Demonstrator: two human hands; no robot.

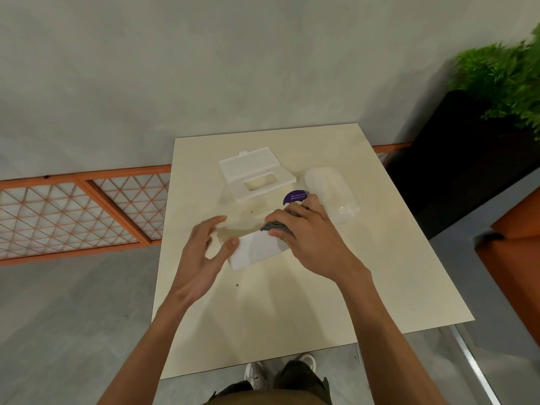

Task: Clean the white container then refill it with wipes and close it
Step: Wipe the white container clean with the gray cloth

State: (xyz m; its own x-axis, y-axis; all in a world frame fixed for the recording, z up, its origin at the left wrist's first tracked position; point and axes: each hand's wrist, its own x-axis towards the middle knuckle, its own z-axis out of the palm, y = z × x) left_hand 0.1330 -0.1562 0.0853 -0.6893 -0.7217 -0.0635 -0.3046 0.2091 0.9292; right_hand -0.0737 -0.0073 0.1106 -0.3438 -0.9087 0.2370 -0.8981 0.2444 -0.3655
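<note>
The white container [253, 252] sits mid-table with its open top up and one white side facing me. My right hand [306, 232] grips a dark grey cloth [276, 226] and presses it at the container's right end. My left hand [209, 247] is at the container's left end, fingers spread, thumb touching its near corner. The container's white lid [257, 173], with a rectangular opening and a raised flap, lies farther back. A clear plastic pack of white wipes [333, 191] lies to the right of the lid.
A purple round sticker [295, 197] shows just behind my right hand. The cream table [292, 317] stands against a grey wall. A black planter [455, 159] with green leaves is at the right, an orange lattice panel [73, 211] at the left.
</note>
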